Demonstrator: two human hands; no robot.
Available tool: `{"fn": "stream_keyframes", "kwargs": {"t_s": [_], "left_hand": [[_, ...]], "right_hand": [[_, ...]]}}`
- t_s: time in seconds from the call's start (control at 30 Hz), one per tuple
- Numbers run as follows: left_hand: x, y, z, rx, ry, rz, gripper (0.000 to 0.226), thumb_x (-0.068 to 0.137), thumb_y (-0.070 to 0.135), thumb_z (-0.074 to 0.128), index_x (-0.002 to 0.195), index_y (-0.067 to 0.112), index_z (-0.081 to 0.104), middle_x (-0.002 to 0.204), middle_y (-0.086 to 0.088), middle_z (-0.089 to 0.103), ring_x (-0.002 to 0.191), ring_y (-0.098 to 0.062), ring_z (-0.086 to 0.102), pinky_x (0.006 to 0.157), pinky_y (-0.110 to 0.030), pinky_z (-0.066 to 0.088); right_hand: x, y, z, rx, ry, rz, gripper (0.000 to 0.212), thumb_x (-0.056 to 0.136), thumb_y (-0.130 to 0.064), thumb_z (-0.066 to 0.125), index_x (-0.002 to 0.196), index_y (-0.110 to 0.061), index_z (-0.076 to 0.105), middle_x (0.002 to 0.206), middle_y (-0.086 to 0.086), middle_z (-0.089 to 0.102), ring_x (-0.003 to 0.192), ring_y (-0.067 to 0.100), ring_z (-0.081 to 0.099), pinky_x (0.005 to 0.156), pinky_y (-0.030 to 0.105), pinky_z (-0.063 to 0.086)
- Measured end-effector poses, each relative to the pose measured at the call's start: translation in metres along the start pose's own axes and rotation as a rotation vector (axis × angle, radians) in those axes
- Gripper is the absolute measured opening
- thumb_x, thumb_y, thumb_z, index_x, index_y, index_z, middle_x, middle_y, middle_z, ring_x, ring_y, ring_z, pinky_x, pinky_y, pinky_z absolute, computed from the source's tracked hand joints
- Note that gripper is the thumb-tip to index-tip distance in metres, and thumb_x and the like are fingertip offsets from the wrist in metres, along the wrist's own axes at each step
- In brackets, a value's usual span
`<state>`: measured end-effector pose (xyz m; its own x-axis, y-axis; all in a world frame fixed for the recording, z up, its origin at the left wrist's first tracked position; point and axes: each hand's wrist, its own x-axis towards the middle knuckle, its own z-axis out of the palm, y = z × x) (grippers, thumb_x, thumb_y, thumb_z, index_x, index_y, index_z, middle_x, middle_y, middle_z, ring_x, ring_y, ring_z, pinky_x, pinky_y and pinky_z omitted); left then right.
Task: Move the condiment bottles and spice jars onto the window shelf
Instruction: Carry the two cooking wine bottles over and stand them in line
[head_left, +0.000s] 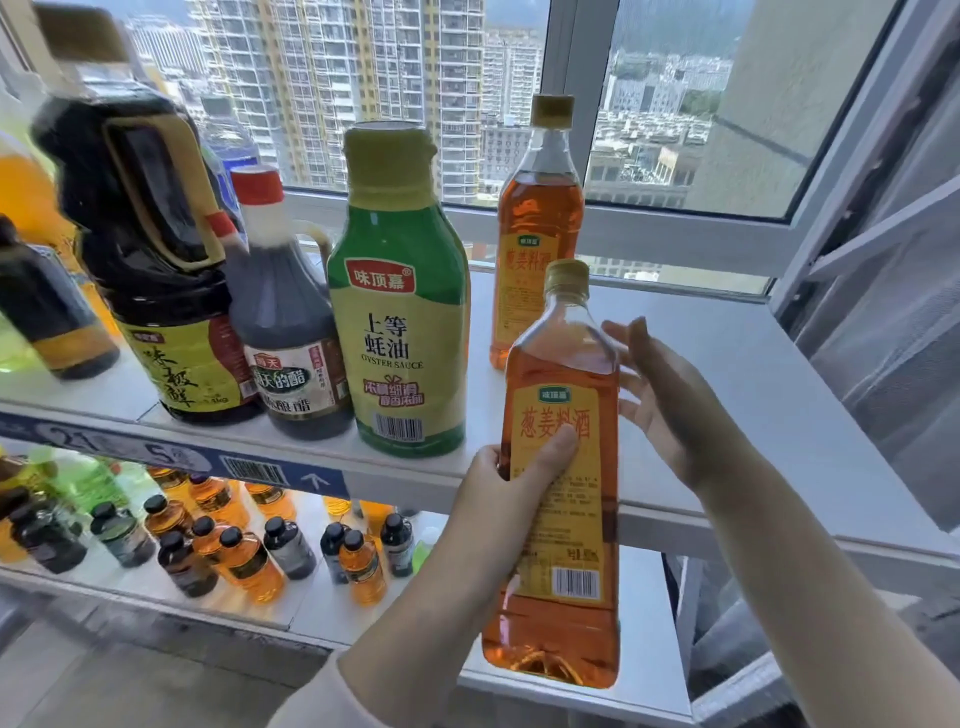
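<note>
My left hand (511, 483) grips an amber cooking-wine bottle (558, 597) with a yellow label and gold cap, held upright in front of the white window shelf (727, 374). My right hand (660, 395) is open beside the bottle's right shoulder, fingers spread, barely touching it or just off it. A matching amber bottle (537, 223) stands on the shelf behind. Left of it stand a green oyster sauce bottle (400, 312), a dark vinegar bottle (285, 332) with a red-and-white cap, and a large dark soy sauce jug (150, 249).
A lower shelf (156, 587) holds several small amber and dark bottles. More bottles crowd the upper shelf's far left (41, 306). The window frame (675, 228) runs behind the shelf, and a mesh screen (883, 322) stands at the right end.
</note>
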<state>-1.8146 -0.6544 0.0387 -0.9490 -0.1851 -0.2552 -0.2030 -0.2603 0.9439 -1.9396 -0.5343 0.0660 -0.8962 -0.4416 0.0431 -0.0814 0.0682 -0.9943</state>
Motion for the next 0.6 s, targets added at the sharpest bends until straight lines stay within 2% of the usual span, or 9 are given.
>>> {"fn": "stream_keyframes", "kwargs": {"t_s": [0.07,0.17,0.27,0.43,0.53,0.6], "left_hand": [[0.003,0.007,0.005,0.034,-0.001,0.026,0.084,0.052,0.068,0.071,0.116,0.017,0.053,0.099,-0.007,0.072,0.086,-0.025,0.071,0.081,-0.048,0.056],[0.008,0.019,0.011,0.118,-0.001,0.079,0.084,0.052,0.071,0.07,0.116,0.02,0.051,0.098,-0.002,0.072,0.084,-0.021,0.071,0.08,-0.046,0.056],[0.008,0.031,0.018,0.189,0.01,0.164,0.073,0.055,0.066,0.067,0.111,0.023,0.05,0.098,0.003,0.07,0.085,-0.016,0.07,0.081,-0.043,0.057],[0.015,0.058,0.022,0.273,0.04,0.338,0.071,0.065,0.057,0.063,0.121,0.018,0.046,0.106,0.002,0.067,0.092,-0.015,0.067,0.084,-0.04,0.056],[0.019,0.071,0.02,0.385,0.094,0.422,0.063,0.077,0.051,0.061,0.128,0.019,0.043,0.112,0.005,0.064,0.096,-0.01,0.064,0.082,-0.031,0.055],[0.018,0.068,0.016,0.448,0.162,0.482,0.063,0.08,0.047,0.061,0.134,0.022,0.038,0.122,0.007,0.058,0.107,-0.008,0.058,0.088,-0.027,0.051]], "right_hand": [[-0.015,-0.004,-0.003,-0.015,-0.079,0.022,0.107,0.035,-0.086,0.062,0.121,-0.024,0.055,0.116,-0.006,0.066,0.106,0.011,0.063,0.087,0.033,0.05],[-0.028,-0.02,-0.006,-0.026,-0.092,0.015,0.101,0.04,-0.078,0.069,0.122,-0.02,0.053,0.11,-0.002,0.069,0.1,0.011,0.066,0.074,0.025,0.055],[-0.032,-0.038,-0.009,-0.025,-0.038,-0.029,0.073,0.061,-0.051,0.066,0.123,-0.015,0.053,0.104,0.0,0.07,0.096,0.016,0.068,0.068,0.022,0.056],[-0.024,-0.069,-0.011,0.04,0.028,-0.162,0.048,0.062,-0.031,0.067,0.106,-0.014,0.058,0.086,-0.005,0.072,0.083,0.009,0.07,0.069,0.022,0.055],[-0.016,-0.079,-0.007,0.052,0.042,-0.225,0.055,0.061,-0.027,0.069,0.112,-0.011,0.056,0.094,-0.002,0.07,0.087,0.011,0.07,0.072,0.023,0.056],[-0.012,-0.079,-0.003,0.025,0.038,-0.255,0.062,0.062,-0.026,0.071,0.119,-0.008,0.054,0.106,0.004,0.068,0.096,0.017,0.068,0.079,0.029,0.056]]}}
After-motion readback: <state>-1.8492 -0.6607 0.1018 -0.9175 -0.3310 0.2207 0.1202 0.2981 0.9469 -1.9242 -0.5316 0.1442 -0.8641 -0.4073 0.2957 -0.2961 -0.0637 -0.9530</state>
